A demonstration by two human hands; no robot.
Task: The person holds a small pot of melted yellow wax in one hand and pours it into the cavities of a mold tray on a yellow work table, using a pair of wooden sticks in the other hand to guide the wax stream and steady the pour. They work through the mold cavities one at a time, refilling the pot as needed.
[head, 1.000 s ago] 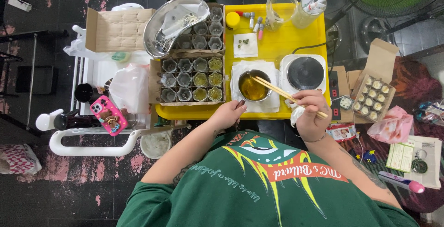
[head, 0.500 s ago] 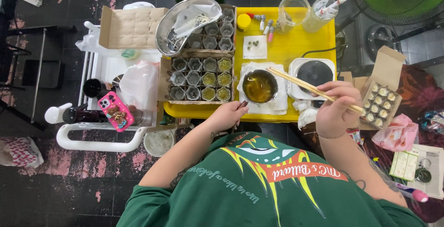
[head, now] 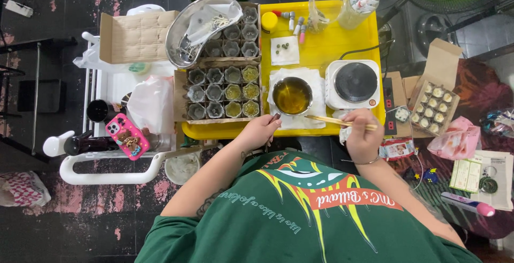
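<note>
Holding: left hand (head: 261,132) closed on handle of small pot (head: 292,96), table centre.
Pot contents: amber liquid, likely hot, sloshes; carry level by handle, at 7 o'clock.
Right hand (head: 362,137): fingers pinching chopsticks (head: 337,122), light, stiff, at pot's 4 o'clock.
</note>
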